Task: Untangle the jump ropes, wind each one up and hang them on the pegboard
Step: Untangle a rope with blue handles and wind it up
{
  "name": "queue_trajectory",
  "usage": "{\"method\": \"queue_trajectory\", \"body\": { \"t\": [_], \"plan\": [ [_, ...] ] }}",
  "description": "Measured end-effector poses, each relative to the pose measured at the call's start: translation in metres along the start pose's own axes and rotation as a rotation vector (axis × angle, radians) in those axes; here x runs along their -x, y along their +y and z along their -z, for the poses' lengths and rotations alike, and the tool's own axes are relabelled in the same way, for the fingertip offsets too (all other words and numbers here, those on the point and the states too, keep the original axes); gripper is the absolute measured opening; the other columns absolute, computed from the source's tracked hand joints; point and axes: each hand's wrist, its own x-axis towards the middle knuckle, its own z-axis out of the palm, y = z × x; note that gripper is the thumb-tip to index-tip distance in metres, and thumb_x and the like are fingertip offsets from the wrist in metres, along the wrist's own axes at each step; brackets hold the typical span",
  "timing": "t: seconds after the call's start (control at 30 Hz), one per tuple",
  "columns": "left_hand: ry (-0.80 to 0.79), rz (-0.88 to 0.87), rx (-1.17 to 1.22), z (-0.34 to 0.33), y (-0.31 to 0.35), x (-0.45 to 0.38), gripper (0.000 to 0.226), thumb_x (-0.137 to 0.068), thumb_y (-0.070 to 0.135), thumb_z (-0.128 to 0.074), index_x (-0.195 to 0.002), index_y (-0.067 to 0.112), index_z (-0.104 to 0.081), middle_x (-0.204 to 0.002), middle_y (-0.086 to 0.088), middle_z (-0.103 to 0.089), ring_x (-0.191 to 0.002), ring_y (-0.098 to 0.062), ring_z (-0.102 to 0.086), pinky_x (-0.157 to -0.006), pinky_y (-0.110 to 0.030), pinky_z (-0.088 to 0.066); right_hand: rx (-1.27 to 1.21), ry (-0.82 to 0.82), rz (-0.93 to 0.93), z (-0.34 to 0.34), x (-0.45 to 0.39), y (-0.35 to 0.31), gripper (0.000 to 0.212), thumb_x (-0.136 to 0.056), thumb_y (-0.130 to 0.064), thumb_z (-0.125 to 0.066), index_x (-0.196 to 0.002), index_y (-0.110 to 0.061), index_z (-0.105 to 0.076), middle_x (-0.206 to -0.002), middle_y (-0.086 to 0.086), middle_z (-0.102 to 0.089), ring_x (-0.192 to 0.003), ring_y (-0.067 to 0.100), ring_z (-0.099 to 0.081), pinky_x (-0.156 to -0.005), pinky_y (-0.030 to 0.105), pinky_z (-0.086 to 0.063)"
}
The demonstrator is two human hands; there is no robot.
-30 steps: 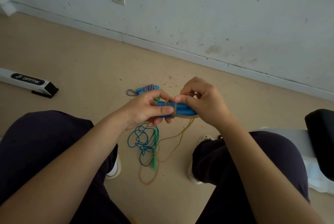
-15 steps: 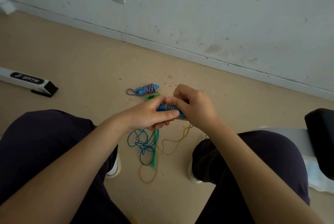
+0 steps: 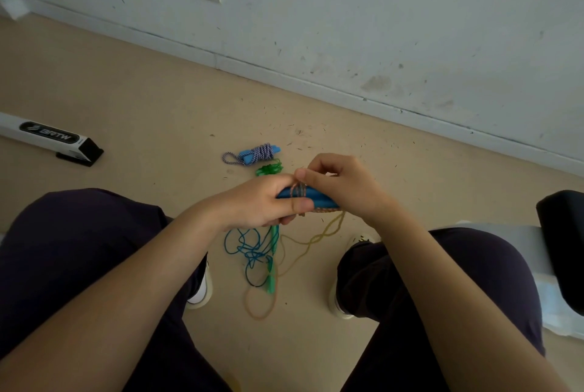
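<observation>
My left hand (image 3: pixel 262 202) grips a pair of blue jump-rope handles (image 3: pixel 316 197) held level above the floor. A tan rope (image 3: pixel 316 238) is wound a few turns around them and trails down to the floor in loose loops. My right hand (image 3: pixel 344 186) pinches that tan rope at the handles' top. On the floor below lies a tangle of thin blue rope (image 3: pixel 249 249) with green handles (image 3: pixel 272 277). A wound blue-handled rope with striped cord (image 3: pixel 252 153) lies farther away, beside a small green coil (image 3: pixel 269 169). No pegboard is in view.
I sit with both knees spread, dark trousers and light shoes (image 3: pixel 202 293) on either side of the ropes. A white bar with a black end (image 3: pixel 50 140) lies on the floor at left. A dark seat (image 3: pixel 562 246) is at right. The white wall (image 3: pixel 347 28) is close ahead.
My right hand has moved left along the blue handles and up over them, carrying the tan rope around. More turns sit on the handles and the trailing loops on the floor have shortened.
</observation>
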Motion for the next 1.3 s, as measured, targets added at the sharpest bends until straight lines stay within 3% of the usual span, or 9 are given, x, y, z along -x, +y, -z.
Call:
{"method": "queue_trajectory", "body": {
  "t": [0.13,0.3,0.5,0.63,0.73,0.83,1.0,1.13,1.3],
  "plan": [
    [0.128,-0.037,0.106,0.002,0.000,-0.002,0.027,-0.096,0.034,-0.061,-0.105,0.009,-0.056,-0.068,0.001,-0.056,-0.054,-0.012,-0.044,-0.048,-0.022,-0.035,-0.313,-0.035,-0.073,0.006,0.002,-0.002,0.031,-0.094,-0.034,-0.063,-0.091,-0.003,-0.066,-0.072,0.008,-0.064,-0.062,0.022,-0.059,-0.058,0.036,-0.048],
    [0.354,-0.104,0.412,0.004,0.007,-0.005,0.032,-0.092,0.036,-0.058,-0.104,0.006,-0.055,-0.065,0.002,-0.052,-0.046,-0.008,-0.037,-0.043,-0.019,-0.028,-0.511,-0.149,-0.003,0.001,0.002,0.002,0.038,-0.082,-0.033,-0.073,-0.109,-0.010,-0.059,-0.081,0.015,-0.053,-0.055,0.013,-0.045,-0.049,0.022,-0.035],
    [0.664,-0.087,0.367,0.000,0.002,-0.010,0.017,-0.100,0.027,-0.056,-0.092,0.013,-0.054,-0.066,0.000,-0.055,-0.045,-0.007,-0.040,-0.043,-0.019,-0.032,-0.177,-0.039,-0.005,-0.018,-0.003,0.007,0.006,-0.096,-0.017,-0.061,-0.100,-0.020,-0.057,-0.063,-0.003,-0.050,-0.046,0.003,-0.038,-0.048,0.020,-0.034],
    [0.750,-0.053,0.341,0.010,-0.001,-0.011,0.016,-0.099,0.028,-0.058,-0.089,0.016,-0.058,-0.069,-0.003,-0.057,-0.047,-0.009,-0.043,-0.047,-0.023,-0.035,-0.024,-0.011,0.036,-0.021,0.000,0.005,0.015,-0.100,-0.022,-0.054,-0.088,-0.015,-0.061,-0.054,-0.014,-0.051,-0.048,0.001,-0.040,-0.052,0.022,-0.035],
    [0.739,-0.029,0.202,0.011,-0.007,-0.012,0.016,-0.095,0.030,-0.064,-0.089,0.016,-0.062,-0.063,0.002,-0.058,-0.047,-0.008,-0.046,-0.049,-0.023,-0.036,0.067,-0.005,0.159,-0.017,0.005,-0.003,0.017,-0.098,-0.022,-0.058,-0.089,-0.009,-0.064,-0.072,0.009,-0.064,-0.056,0.003,-0.041,-0.056,0.026,-0.038],
    [0.649,0.025,0.167,0.012,-0.009,-0.012,0.023,-0.092,0.031,-0.069,-0.098,0.008,-0.067,-0.059,0.002,-0.056,-0.042,-0.006,-0.043,-0.044,-0.020,-0.034,0.108,0.039,0.244,-0.005,0.007,-0.007,0.018,-0.096,-0.016,-0.061,-0.078,-0.018,-0.061,-0.062,-0.010,-0.051,-0.055,0.003,-0.042,-0.057,0.015,-0.034],
    [0.174,0.132,0.231,0.015,-0.002,-0.003,0.027,-0.081,0.042,-0.072,-0.083,0.016,-0.064,-0.061,-0.004,-0.053,-0.040,-0.011,-0.032,-0.037,-0.018,-0.024,0.225,0.175,0.395,0.010,0.006,-0.003,0.013,-0.091,-0.017,-0.063,-0.083,-0.008,-0.068,-0.074,-0.012,-0.055,-0.070,0.000,-0.051,-0.067,0.013,-0.038],
    [-0.046,0.100,0.217,0.012,0.003,-0.001,0.025,-0.076,0.041,-0.070,-0.083,0.018,-0.063,-0.061,-0.006,-0.050,-0.039,-0.009,-0.029,-0.036,-0.016,-0.025,0.151,0.153,0.313,0.005,0.006,0.002,0.009,-0.090,-0.021,-0.067,-0.083,-0.016,-0.070,-0.079,-0.004,-0.060,-0.073,0.005,-0.054,-0.070,0.023,-0.045],
    [0.002,0.025,0.166,0.011,0.003,0.001,0.030,-0.076,0.045,-0.073,-0.080,0.017,-0.062,-0.064,-0.008,-0.056,-0.041,-0.011,-0.038,-0.038,-0.018,-0.030,0.035,0.091,0.137,0.002,0.005,-0.001,0.011,-0.091,-0.024,-0.068,-0.081,-0.021,-0.067,-0.077,-0.003,-0.062,-0.067,0.002,-0.053,-0.064,0.018,-0.045]
  ]
}}
